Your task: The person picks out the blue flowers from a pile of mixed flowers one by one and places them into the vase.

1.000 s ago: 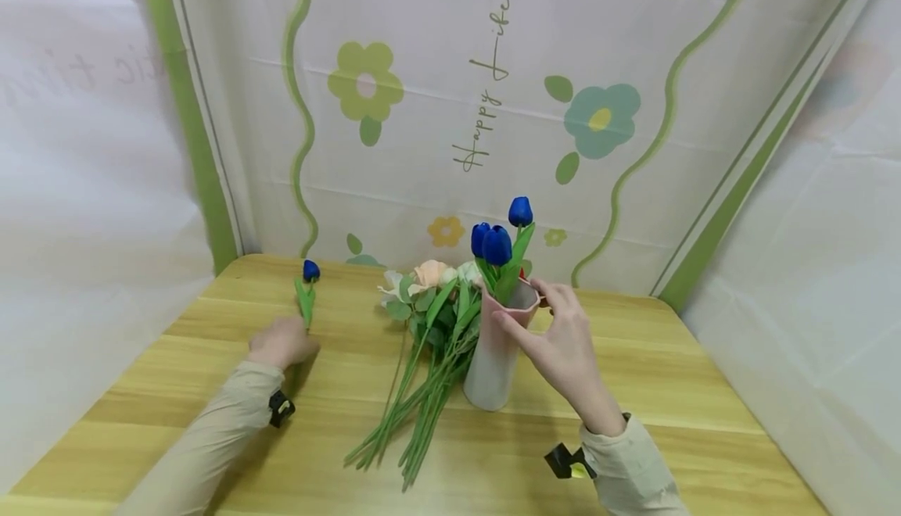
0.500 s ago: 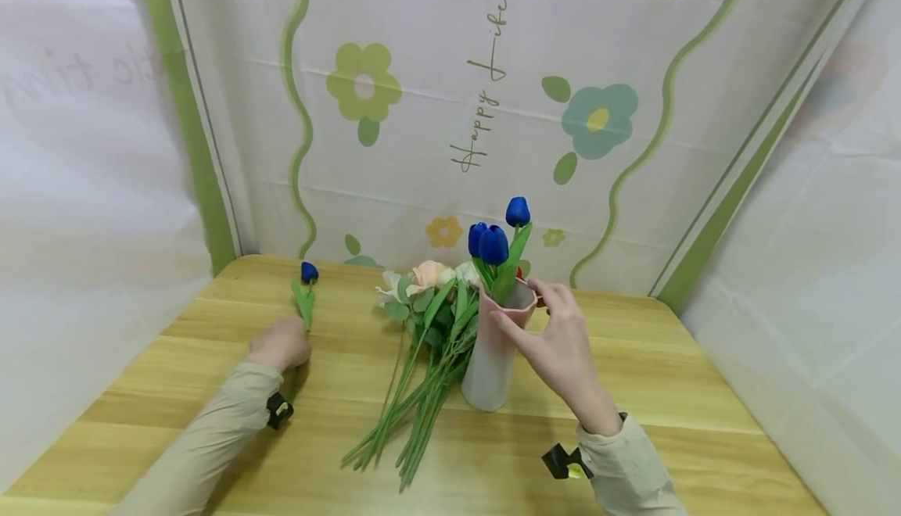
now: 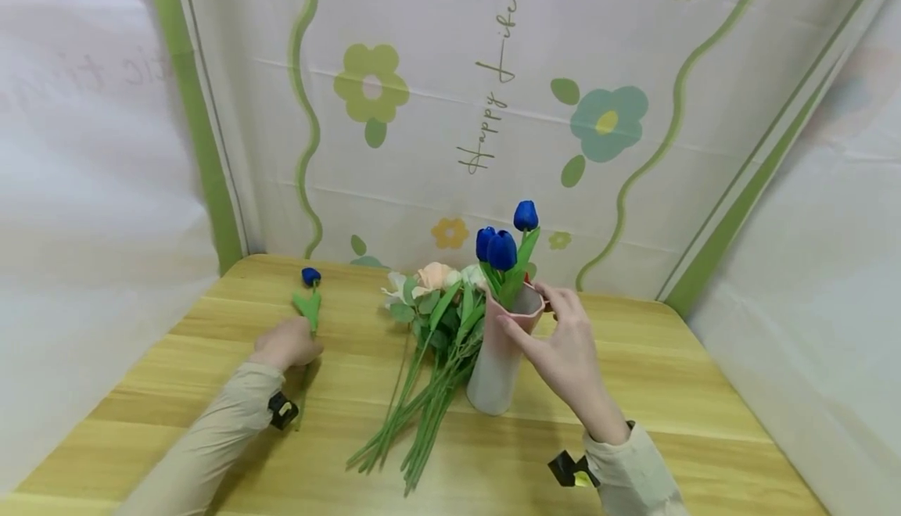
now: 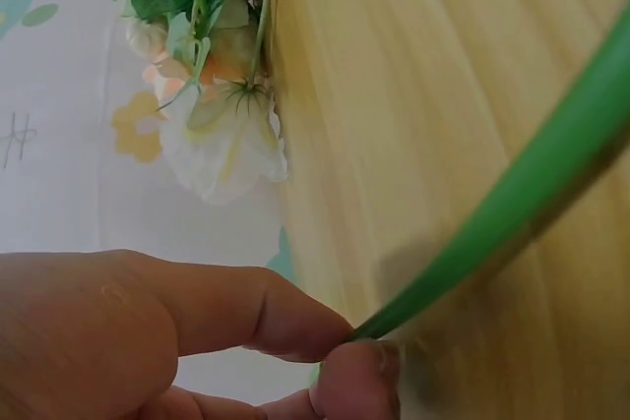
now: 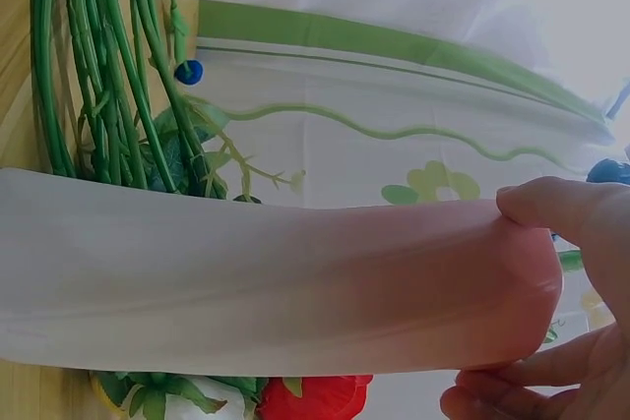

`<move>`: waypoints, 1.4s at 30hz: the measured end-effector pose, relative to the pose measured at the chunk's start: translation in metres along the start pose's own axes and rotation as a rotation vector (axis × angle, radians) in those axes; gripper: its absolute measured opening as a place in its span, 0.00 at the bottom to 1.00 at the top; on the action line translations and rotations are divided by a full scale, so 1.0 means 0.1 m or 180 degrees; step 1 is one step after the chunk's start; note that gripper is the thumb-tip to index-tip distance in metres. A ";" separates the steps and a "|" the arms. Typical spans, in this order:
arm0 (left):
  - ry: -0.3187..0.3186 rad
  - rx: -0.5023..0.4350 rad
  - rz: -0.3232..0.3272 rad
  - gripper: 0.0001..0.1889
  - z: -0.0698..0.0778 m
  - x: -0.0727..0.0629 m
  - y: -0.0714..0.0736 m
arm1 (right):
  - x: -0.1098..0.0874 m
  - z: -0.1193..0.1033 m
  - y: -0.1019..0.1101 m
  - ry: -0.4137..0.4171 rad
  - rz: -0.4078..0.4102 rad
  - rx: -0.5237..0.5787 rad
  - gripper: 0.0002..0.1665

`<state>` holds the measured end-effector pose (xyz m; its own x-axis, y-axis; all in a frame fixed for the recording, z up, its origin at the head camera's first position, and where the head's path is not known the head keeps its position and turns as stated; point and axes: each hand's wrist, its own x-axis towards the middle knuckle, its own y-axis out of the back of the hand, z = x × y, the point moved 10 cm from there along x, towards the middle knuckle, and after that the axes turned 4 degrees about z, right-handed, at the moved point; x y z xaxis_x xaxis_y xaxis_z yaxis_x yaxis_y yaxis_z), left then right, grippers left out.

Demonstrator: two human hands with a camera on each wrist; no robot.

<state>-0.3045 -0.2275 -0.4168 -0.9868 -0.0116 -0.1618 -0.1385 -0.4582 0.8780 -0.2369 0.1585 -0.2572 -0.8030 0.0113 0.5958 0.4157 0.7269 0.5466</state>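
Note:
My left hand (image 3: 287, 344) pinches the green stem (image 4: 492, 218) of a single blue tulip (image 3: 310, 276) at the left of the table. In the left wrist view the stem passes between thumb and finger. My right hand (image 3: 566, 352) grips the rim of a tall vase (image 3: 495, 371), pink at the top and white below, with the thumb on the near side and fingers on the far side. Several blue tulips (image 3: 501, 251) stand upright in the vase. The right wrist view shows the thumb and fingers on opposite sides of the pink end.
Left of the vase lies a heap of flowers with pale blooms (image 3: 432, 275) and long green stems (image 3: 422, 414) toward the front. A red flower (image 5: 315, 397) is partly hidden behind the vase. A printed curtain (image 3: 422, 148) hangs behind the wooden table (image 3: 676, 391).
The tulip in my left hand has turned slightly, and the lower part of its stem now shows below the hand. My right hand stays on the vase.

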 end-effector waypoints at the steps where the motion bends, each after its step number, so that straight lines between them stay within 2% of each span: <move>1: 0.0009 -0.0037 -0.0014 0.12 -0.01 0.00 -0.01 | -0.01 0.01 0.00 -0.0005 -0.0005 -0.0007 0.41; 7: 0.0015 -0.0236 -0.0043 0.10 -0.02 0.01 -0.01 | -0.02 0.02 0.01 0.0044 0.0006 -0.0036 0.40; 11: -0.0024 -0.0254 -0.0052 0.11 -0.01 0.01 0.01 | -0.01 0.01 0.01 0.0073 0.0020 -0.0037 0.41; 18: -0.0112 -0.0300 -0.0069 0.10 -0.04 0.08 0.02 | -0.01 0.03 0.00 0.0070 -0.0007 -0.0061 0.42; 23: -0.0299 -0.0528 -0.0024 0.11 0.10 0.07 0.09 | -0.01 0.02 -0.01 0.0060 -0.0032 -0.0086 0.43; 25: -0.0376 -0.0588 0.0019 0.16 0.18 0.04 0.14 | -0.01 0.02 0.00 0.0036 -0.0048 -0.0076 0.43; 30: -0.0664 -0.0620 0.0284 0.22 0.44 -0.08 0.32 | 0.00 0.05 0.01 -0.0070 -0.0072 -0.0030 0.43; 35: -0.0777 -0.0692 0.0472 0.20 0.63 -0.20 0.42 | -0.02 0.08 0.03 -0.0145 -0.0107 -0.0015 0.43; 39: -0.0807 -0.0791 0.0665 0.10 0.73 -0.27 0.50 | -0.02 0.02 0.08 0.0018 0.0056 -0.0005 0.41; 42: -0.0844 -0.0826 0.0866 0.10 0.80 -0.33 0.58 | -0.03 -0.10 0.15 0.0375 0.0345 -0.0037 0.37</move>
<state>-0.2865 -0.1826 -0.3241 -0.9765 0.0501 0.2095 0.1208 -0.6778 0.7252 -0.2244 0.1625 -0.2446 -0.6979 0.0082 0.7162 0.5028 0.7178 0.4817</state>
